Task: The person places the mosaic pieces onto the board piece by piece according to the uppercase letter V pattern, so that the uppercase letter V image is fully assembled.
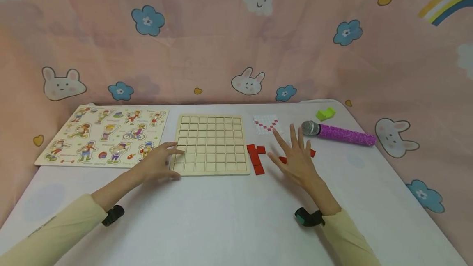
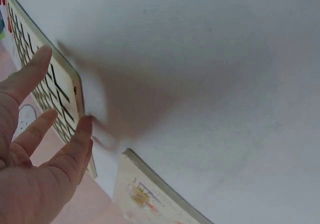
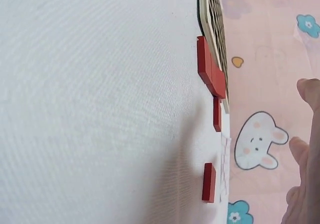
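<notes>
A pale wooden board with a grid of square cells (image 1: 210, 144) lies flat in the middle of the table. My left hand (image 1: 159, 161) is at its left edge, fingers spread, the fingertips overlapping the edge in the head view. In the left wrist view, the index finger and thumb stretch towards the board's side (image 2: 75, 86). Right of the board lie several flat red pieces (image 1: 254, 156). Over more red pieces (image 1: 313, 153) hovers my right hand (image 1: 297, 163), fingers fanned out and nothing in them; it partly hides those pieces.
A picture puzzle board (image 1: 96, 134) with cartoon children lies at the left. Behind the right hand is a white card with a red square pattern (image 1: 263, 120). Farther right are a purple glittery microphone (image 1: 345, 134) and a bright green piece (image 1: 325, 113). A patterned pink cloth (image 1: 207, 44) hangs behind.
</notes>
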Demonstrator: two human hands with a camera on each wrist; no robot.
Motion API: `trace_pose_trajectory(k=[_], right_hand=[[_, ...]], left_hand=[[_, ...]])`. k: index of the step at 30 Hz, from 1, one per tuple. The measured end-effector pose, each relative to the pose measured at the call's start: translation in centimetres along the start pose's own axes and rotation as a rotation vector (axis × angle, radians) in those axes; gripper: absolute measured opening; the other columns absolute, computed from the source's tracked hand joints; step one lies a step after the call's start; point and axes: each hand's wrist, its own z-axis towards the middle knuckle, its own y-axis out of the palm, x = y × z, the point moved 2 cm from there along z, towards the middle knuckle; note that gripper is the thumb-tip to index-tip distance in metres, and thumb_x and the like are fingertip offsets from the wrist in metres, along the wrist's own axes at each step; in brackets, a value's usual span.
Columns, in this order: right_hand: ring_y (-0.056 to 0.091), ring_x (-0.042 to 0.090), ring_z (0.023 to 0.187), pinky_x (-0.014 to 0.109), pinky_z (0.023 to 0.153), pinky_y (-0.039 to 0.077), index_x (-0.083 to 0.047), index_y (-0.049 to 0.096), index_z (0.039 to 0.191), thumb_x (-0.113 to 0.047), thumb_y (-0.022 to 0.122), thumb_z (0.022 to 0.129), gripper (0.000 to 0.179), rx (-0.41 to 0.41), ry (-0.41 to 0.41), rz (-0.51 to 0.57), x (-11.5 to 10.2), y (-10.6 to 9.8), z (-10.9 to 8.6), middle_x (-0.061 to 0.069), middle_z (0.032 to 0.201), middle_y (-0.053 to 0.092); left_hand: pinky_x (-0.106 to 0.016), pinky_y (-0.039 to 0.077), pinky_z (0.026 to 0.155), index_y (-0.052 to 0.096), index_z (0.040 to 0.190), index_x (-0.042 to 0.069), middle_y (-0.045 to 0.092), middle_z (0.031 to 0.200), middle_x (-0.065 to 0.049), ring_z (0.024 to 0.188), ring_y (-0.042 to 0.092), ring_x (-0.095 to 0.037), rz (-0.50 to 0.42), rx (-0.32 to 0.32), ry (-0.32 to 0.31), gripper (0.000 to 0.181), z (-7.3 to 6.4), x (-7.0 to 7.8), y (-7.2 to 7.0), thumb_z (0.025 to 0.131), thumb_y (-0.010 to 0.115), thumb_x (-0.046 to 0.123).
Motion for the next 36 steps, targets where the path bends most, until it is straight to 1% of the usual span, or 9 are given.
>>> trace_pose_trajectory(k=[4, 7, 13, 16, 20, 23, 25, 29, 36], right_hand=[[-0.01, 0.043, 0.143, 0.073, 0.103, 0.005, -0.02, 0.022, 0.153, -0.042, 0.048, 0.097, 0.066, -0.057, -0.001, 0.241, 1.1, 0.3, -0.1, 0.021, 0.159, -0.002], [-0.005, 0.041, 0.144, 0.073, 0.103, 0.006, -0.018, 0.027, 0.152, -0.034, 0.049, 0.098, 0.061, -0.08, 0.01, 0.422, 2.2, 0.2, -0.4, 0.02, 0.159, 0.004], [0.012, 0.033, 0.145, 0.06, 0.11, 0.015, -0.005, 0.037, 0.146, -0.017, 0.051, 0.099, 0.051, 0.024, -0.011, 0.704, 4.7, -0.4, -1.2, 0.02, 0.155, 0.023], [0.023, 0.026, 0.142, 0.05, 0.113, 0.021, 0.0, 0.038, 0.144, -0.013, 0.051, 0.099, 0.049, 0.079, -0.006, 0.781, 5.7, -0.9, -1.6, 0.021, 0.152, 0.03], [0.03, 0.027, 0.139, 0.045, 0.112, 0.025, 0.002, 0.039, 0.143, -0.015, 0.053, 0.098, 0.05, 0.087, 0.042, 0.816, 6.8, -1.4, -1.9, 0.019, 0.15, 0.035], [0.03, 0.037, 0.137, 0.053, 0.111, 0.024, 0.002, 0.037, 0.144, -0.017, 0.057, 0.096, 0.055, 0.044, 0.086, 0.801, 7.6, -1.8, -1.9, 0.021, 0.149, 0.034], [0.029, 0.042, 0.136, 0.061, 0.108, 0.022, 0.001, 0.035, 0.145, -0.019, 0.06, 0.095, 0.059, 0.0, 0.123, 0.78, 8.2, -2.1, -2.0, 0.023, 0.149, 0.034], [0.03, 0.044, 0.133, 0.068, 0.102, 0.024, 0.0, 0.031, 0.147, -0.02, 0.062, 0.093, 0.065, -0.059, 0.18, 0.727, 9.4, -2.5, -2.5, 0.024, 0.149, 0.032], [0.037, 0.042, 0.129, 0.064, 0.102, 0.029, 0.001, 0.035, 0.145, -0.02, 0.065, 0.092, 0.064, -0.092, 0.198, 0.71, 10.2, -2.7, -3.3, 0.025, 0.145, 0.038]], left_hand=[[-0.038, 0.054, 0.082, 0.061, 0.122, -0.004, 0.043, 0.138, -0.031, 0.098, 0.063, -0.037, -0.09, -0.015, -0.074, 0.062, 0.2, -0.3, 0.3, 0.068, 0.086, 0.013], [-0.035, 0.054, 0.082, 0.061, 0.122, -0.006, 0.044, 0.138, -0.029, 0.106, 0.06, -0.039, -0.159, 0.009, -0.124, 0.062, 0.2, -0.5, 0.4, 0.067, 0.086, 0.009], [-0.041, 0.048, 0.091, 0.064, 0.116, -0.008, 0.054, 0.132, -0.024, 0.111, 0.056, -0.039, -0.207, 0.087, -0.133, 0.063, 0.2, -0.7, 0.3, 0.061, 0.089, 0.008], [-0.044, 0.045, 0.091, 0.065, 0.117, -0.006, 0.056, 0.131, -0.022, 0.11, 0.056, -0.037, -0.237, 0.089, -0.182, 0.064, 0.3, -0.8, 0.4, 0.059, 0.089, 0.007], [-0.039, 0.046, 0.083, 0.065, 0.117, -0.003, 0.057, 0.13, -0.019, 0.1, 0.057, -0.03, -0.259, 0.077, -0.274, 0.065, 0.2, -0.8, 0.6, 0.058, 0.09, 0.006], [-0.037, 0.045, 0.079, 0.065, 0.118, -0.002, 0.058, 0.13, -0.019, 0.096, 0.057, -0.027, -0.242, 0.079, -0.304, 0.066, -0.1, -0.7, 0.7, 0.058, 0.09, 0.006], [-0.038, 0.045, 0.079, 0.065, 0.119, -0.002, 0.057, 0.131, -0.019, 0.097, 0.057, -0.028, -0.239, 0.08, -0.303, 0.066, -0.3, -0.5, 0.7, 0.058, 0.09, 0.006], [-0.038, 0.044, 0.082, 0.064, 0.12, -0.003, 0.053, 0.136, -0.016, 0.102, 0.056, -0.029, -0.273, 0.091, -0.298, 0.065, -0.7, -0.5, 0.7, 0.061, 0.088, 0.005], [-0.033, 0.044, 0.078, 0.065, 0.118, -0.004, 0.055, 0.134, -0.017, 0.097, 0.058, -0.027, -0.289, 0.121, -0.255, 0.064, -0.7, -0.5, 0.7, 0.059, 0.089, 0.005]])
